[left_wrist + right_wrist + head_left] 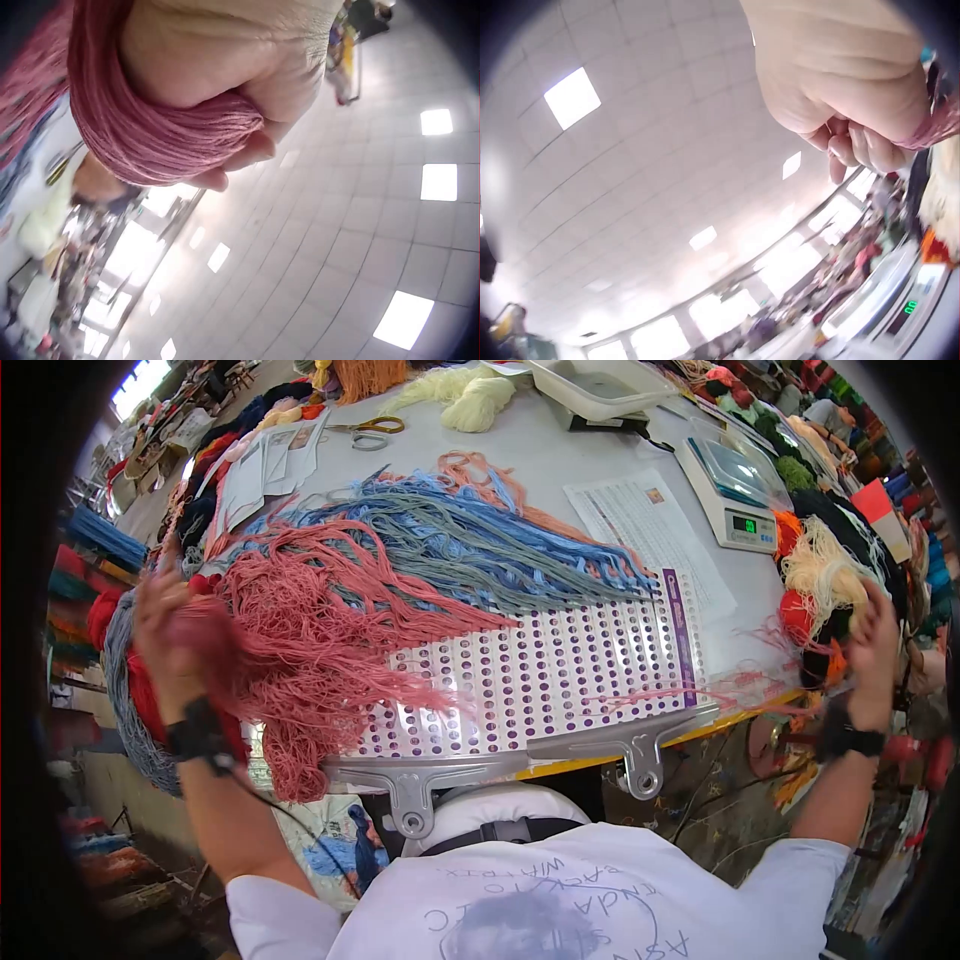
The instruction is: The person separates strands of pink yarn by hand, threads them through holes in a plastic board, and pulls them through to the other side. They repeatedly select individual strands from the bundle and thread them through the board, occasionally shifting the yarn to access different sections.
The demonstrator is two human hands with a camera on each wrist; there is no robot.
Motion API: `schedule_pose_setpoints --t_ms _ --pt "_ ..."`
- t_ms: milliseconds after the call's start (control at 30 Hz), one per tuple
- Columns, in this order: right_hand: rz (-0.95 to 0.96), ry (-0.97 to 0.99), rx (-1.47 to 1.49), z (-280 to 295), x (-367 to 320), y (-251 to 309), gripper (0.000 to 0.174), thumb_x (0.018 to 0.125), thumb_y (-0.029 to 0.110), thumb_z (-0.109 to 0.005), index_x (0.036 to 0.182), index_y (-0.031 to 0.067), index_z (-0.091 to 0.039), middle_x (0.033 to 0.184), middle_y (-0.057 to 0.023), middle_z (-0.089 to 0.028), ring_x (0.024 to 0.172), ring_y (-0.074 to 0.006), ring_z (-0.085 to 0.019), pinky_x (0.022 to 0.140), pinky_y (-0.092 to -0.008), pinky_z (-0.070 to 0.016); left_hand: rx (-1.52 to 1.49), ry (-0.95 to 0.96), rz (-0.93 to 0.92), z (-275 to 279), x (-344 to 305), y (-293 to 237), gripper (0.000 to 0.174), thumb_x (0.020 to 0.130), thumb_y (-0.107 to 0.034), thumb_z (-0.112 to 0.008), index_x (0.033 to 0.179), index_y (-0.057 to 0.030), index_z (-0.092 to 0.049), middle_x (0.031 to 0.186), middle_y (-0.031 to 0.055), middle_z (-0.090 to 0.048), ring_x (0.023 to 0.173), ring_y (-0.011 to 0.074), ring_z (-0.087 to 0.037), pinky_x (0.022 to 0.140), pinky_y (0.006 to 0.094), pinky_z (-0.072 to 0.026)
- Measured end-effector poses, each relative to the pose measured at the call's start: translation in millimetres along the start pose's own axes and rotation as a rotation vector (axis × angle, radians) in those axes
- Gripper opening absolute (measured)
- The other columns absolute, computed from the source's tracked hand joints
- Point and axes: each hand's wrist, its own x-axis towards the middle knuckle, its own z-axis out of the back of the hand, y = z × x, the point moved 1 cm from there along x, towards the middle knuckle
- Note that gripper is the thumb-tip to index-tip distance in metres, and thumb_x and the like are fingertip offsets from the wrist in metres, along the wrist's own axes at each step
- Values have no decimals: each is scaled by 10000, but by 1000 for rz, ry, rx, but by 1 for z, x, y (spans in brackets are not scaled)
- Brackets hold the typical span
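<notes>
My left hand (170, 630), at the table's left edge, grips a thick hank of dusky-pink yarn (157, 142) that wraps round the hand. My right hand (847, 82), raised at the right edge, has its fingers curled on a thin pink strand (937, 129). Loose pink yarn (300, 610) spreads over the left part of a white board with rows of purple-ringed holes (520, 680). Blue and grey-blue strands (470, 550) lie fanned behind it, their ends along the board's upper edge.
Two metal clips (640, 745) hold the board's near edge. Behind stand a digital scale (735, 490) and a white tray (600, 385); scissors (375, 426), pale yellow yarn (478, 405) and printed sheets (650, 530) lie there. Coloured yarn bundles (820, 575) line the right edge.
</notes>
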Motion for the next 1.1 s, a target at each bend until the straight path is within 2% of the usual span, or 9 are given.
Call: schedule_pose_setpoints --t_ms 33,67,133,267,467,633,733,867,1100 --pt "-25 -71 -87 -68 -39 -13 220 896 146 -555 1084 43 -606 622 95 -331 447 10 -246 359 -157 -181 -355 70 276 -34 -26 27 262 906 -89 -494 1142 22 -486 701 -36 -433 581 35 -432 568 171 -427" --pt "-42 182 -144 -107 -64 -35 184 863 176 -584 995 68 -655 619 107 -326 479 17 -265 396 -158 -171 -710 140 549 -78 -54 41 384 880 -104 -546 1233 20 -460 699 -63 -414 575 5 -424 505 164 -434" --pt "-87 513 -213 -160 -86 -90 261 855 257 -598 1012 57 -658 635 95 -387 518 3 -319 436 -152 -228 -463 521 1013 -167 -113 45 513 851 -135 -586 1289 68 -413 628 -95 -383 483 -5 -367 510 152 -397" --pt "-163 686 -456 -244 -141 -181 255 783 266 -674 822 15 -701 648 -26 -614 529 -82 -507 482 -228 -390 -37 605 1270 -223 -191 95 336 843 -144 -605 1123 34 -555 597 -36 -475 479 68 -446 503 234 -425" --pt "-21 704 -635 -261 -163 -234 180 717 199 -687 773 28 -701 641 -88 -650 555 -160 -612 543 -293 -468 109 585 1219 -241 -213 115 137 834 -108 -572 859 27 -587 588 29 -487 454 125 -455 457 272 -415" --pt "47 617 -657 -260 -167 -235 160 722 190 -687 759 34 -684 674 -88 -653 605 -197 -631 577 -305 -481 445 837 860 -260 -202 125 95 800 -50 -541 730 11 -553 578 54 -513 438 146 -507 416 260 -414" --pt "158 604 -700 -260 -176 -226 134 720 174 -681 757 46 -684 683 -94 -652 622 -231 -634 593 -324 -487 423 799 1028 -260 -197 123 81 782 -37 -541 726 21 -548 575 63 -524 435 153 -524 413 273 -428" --pt "113 617 -695 -259 -177 -227 121 715 165 -671 758 53 -686 734 -103 -655 673 -244 -638 623 -331 -489 420 778 1026 -258 -194 129 67 784 -19 -535 730 20 -544 565 80 -531 428 173 -537 398 292 -434" --pt "307 702 -559 -248 -182 -236 137 730 124 -630 822 59 -709 825 -105 -642 746 -232 -631 660 -308 -484 354 807 1020 -261 -195 127 94 777 -38 -587 705 15 -557 566 58 -523 437 146 -520 407 269 -421"
